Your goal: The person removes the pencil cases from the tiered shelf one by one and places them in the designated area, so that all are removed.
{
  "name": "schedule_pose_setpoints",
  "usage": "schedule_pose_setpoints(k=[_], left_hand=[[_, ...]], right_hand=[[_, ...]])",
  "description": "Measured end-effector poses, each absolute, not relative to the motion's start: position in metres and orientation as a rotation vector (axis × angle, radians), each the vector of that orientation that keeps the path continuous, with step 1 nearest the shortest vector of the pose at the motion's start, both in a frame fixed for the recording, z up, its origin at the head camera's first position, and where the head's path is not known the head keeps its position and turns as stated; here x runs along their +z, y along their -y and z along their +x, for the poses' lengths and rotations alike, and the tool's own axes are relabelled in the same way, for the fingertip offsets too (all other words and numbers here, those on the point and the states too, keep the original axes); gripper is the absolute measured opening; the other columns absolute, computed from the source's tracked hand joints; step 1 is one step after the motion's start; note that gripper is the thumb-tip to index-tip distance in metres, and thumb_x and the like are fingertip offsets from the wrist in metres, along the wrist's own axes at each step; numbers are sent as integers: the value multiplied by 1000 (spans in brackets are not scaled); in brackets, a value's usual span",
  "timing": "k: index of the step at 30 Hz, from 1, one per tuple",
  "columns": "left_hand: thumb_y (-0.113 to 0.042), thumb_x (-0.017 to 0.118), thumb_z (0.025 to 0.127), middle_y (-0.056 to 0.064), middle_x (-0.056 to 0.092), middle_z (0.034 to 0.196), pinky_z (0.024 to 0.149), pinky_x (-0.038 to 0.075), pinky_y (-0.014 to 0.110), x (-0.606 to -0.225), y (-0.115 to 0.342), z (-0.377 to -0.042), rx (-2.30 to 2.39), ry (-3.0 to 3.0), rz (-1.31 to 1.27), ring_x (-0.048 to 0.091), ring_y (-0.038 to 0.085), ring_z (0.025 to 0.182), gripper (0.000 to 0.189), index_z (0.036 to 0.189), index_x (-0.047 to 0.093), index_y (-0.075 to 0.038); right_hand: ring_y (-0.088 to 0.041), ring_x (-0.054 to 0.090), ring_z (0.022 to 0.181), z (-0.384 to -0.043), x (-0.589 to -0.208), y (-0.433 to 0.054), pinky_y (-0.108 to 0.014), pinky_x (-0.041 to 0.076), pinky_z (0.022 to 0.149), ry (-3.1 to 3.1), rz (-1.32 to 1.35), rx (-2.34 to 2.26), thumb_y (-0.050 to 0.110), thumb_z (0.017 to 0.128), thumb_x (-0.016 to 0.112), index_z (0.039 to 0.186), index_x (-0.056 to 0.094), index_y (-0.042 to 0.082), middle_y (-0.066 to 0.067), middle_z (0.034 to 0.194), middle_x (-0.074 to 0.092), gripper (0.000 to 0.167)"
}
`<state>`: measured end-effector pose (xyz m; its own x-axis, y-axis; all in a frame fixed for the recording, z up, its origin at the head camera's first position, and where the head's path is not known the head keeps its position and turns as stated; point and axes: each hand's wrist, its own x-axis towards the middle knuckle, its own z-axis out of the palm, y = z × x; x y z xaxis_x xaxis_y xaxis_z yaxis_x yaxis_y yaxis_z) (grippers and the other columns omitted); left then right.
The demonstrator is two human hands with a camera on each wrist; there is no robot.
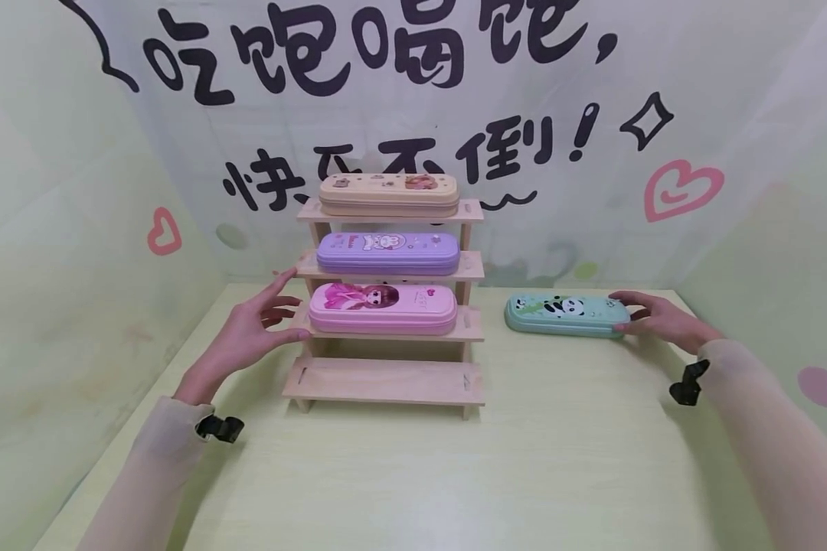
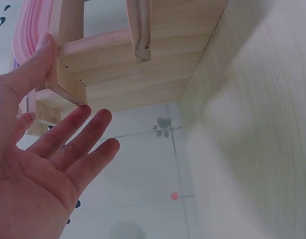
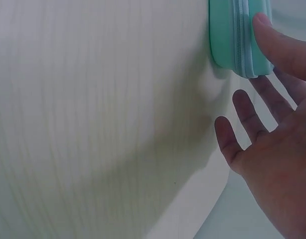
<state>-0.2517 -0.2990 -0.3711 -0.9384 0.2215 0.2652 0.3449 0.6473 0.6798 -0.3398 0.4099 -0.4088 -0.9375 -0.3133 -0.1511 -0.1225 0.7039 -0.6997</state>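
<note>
A tiered wooden rack [image 1: 384, 380] stands on the table with three pencil cases: a cream one [image 1: 389, 197] on top, a purple one [image 1: 388, 254] below it and a pink one [image 1: 384, 310] lower still. My left hand [image 1: 248, 329] touches the rack's left side, its fingers spread; in the left wrist view the thumb [image 2: 31, 69] lies against a shelf end. On the right, a mint-green pencil case [image 1: 565, 315] with a panda picture lies on the table. My right hand [image 1: 668, 321] pinches its right end, thumb in front and fingers behind.
The rack's lowest shelf bears no case. Behind the pale table [image 1: 413, 474] hangs a light cloth backdrop [image 1: 565, 222] with large black writing and pink hearts. Pale panels [image 1: 786, 283] stand on both sides. Black clips [image 1: 689, 383] sit at both sleeve cuffs.
</note>
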Motion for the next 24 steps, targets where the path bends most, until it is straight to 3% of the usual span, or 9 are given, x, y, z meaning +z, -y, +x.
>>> schedule_pose_setpoints(k=[7,17,24], left_hand=[[-33,91,84,24,63,139,106,50,55,-370,300,-252,-1174,2702,-478,64,42,125,108,168,23,-41],[-34,91,84,24,63,139,107,49,56,-370,298,-252,-1171,2716,-471,64,42,125,108,168,23,-42],[-33,92,84,24,64,138,106,50,56,-370,299,-252,-1164,2716,-466,65,42,124,109,168,23,-41]], right_hand=[[-46,50,125,-343,-408,-410,-39,45,93,-2647,-348,-1062,18,103,69,162,29,-3,-35,156,33,75],[-45,50,126,-344,-409,-413,-22,48,86,-2628,-328,-1093,17,103,68,163,27,-4,-36,153,37,75],[-48,47,128,-346,-409,-413,-24,47,87,-2619,-321,-1092,16,103,67,163,26,-4,-36,159,28,75]])
